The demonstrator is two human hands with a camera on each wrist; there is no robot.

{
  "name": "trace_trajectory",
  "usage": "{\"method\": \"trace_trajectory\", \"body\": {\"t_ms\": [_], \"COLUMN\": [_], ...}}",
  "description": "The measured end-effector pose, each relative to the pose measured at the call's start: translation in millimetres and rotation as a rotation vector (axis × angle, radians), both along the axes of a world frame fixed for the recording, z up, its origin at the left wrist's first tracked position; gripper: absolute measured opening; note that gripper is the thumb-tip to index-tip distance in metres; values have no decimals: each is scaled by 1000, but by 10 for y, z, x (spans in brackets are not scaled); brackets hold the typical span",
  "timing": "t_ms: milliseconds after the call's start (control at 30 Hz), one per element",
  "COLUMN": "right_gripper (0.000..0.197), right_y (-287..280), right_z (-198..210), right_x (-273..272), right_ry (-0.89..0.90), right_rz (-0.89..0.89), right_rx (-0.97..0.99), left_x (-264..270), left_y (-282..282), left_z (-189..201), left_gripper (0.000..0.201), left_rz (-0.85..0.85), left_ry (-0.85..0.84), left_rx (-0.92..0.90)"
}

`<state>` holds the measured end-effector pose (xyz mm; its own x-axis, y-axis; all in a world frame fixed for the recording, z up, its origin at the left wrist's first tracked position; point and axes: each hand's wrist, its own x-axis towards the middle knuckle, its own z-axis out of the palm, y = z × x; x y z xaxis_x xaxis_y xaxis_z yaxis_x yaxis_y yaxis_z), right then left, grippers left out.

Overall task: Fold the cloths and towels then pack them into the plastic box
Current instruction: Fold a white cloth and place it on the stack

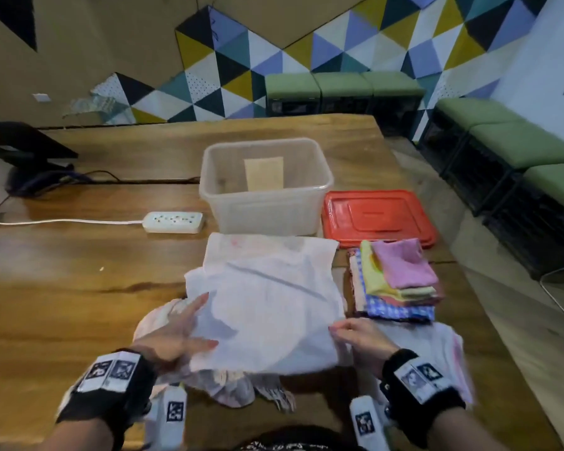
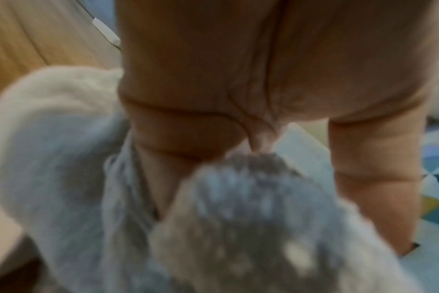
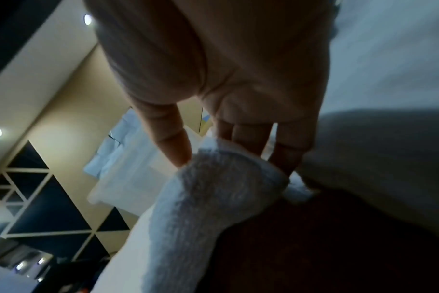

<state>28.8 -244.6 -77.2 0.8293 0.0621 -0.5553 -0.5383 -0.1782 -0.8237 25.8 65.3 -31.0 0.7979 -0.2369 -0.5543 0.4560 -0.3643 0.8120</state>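
A large white towel [image 1: 267, 297] lies spread on the wooden table [image 1: 79, 288] in front of the clear plastic box [image 1: 319, 190]. My left hand [image 1: 179, 336] holds the towel's near left edge, thumb on top. In the left wrist view, blurred fabric [image 2: 238, 218] runs up between thumb and fingers of that hand [image 2: 238, 79]. My right hand [image 1: 358, 340] pinches the near right corner. The right wrist view shows this hand [image 3: 238, 79] with thumb and fingers closed on a fold of towel [image 3: 213, 188]. More crumpled cloths [image 1: 228, 388] lie under the towel's near edge.
A stack of folded coloured cloths [image 1: 398, 281] sits right of the towel, with the red lid [image 1: 378, 216] behind it. A tan rectangle [image 1: 263, 173] shows inside the box. A white power strip [image 1: 173, 222] lies left of the box. Another pale cloth [image 1: 443, 353] lies near right.
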Motion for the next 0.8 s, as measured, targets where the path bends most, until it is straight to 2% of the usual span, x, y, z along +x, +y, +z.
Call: {"method": "trace_trajectory", "body": {"t_ms": [67, 133, 200, 267, 333, 400, 433, 567, 700, 800], "right_gripper": [26, 9, 6, 6, 15, 10, 6, 23, 42, 46], "right_y": [24, 21, 15, 8, -6, 32, 57, 184, 303, 327], "right_z": [68, 203, 303, 327, 254, 249, 246, 177, 118, 35], "right_x": [4, 47, 87, 105, 179, 303, 387, 869, 1333, 1588], "right_ry": [-30, -43, -68, -61, -93, -186, -225, -251, -149, -34], "right_rz": [68, 36, 183, 447, 564, 456, 374, 160, -26, -157], "right_rx": [-57, -28, -64, -245, -511, -670, -688, -641, -610, -707], "left_x": [38, 78, 138, 161, 216, 351, 436, 821, 1185, 1496], "left_y": [96, 157, 195, 200, 178, 127, 106, 46, -56, -87], "left_z": [-42, 60, 124, 121, 83, 70, 69, 54, -75, -229], "left_gripper": [100, 96, 93, 94, 95, 80, 72, 51, 45, 56], "left_rz": [-79, -139, -232, -312, -325, -193, -116, 47, 160, 253], "left_ry": [-23, -52, -34, 32, 64, 81, 68, -76, -121, -147], "left_rx": [-6, -57, -83, -15, 186, 329, 371, 512, 479, 459]}}
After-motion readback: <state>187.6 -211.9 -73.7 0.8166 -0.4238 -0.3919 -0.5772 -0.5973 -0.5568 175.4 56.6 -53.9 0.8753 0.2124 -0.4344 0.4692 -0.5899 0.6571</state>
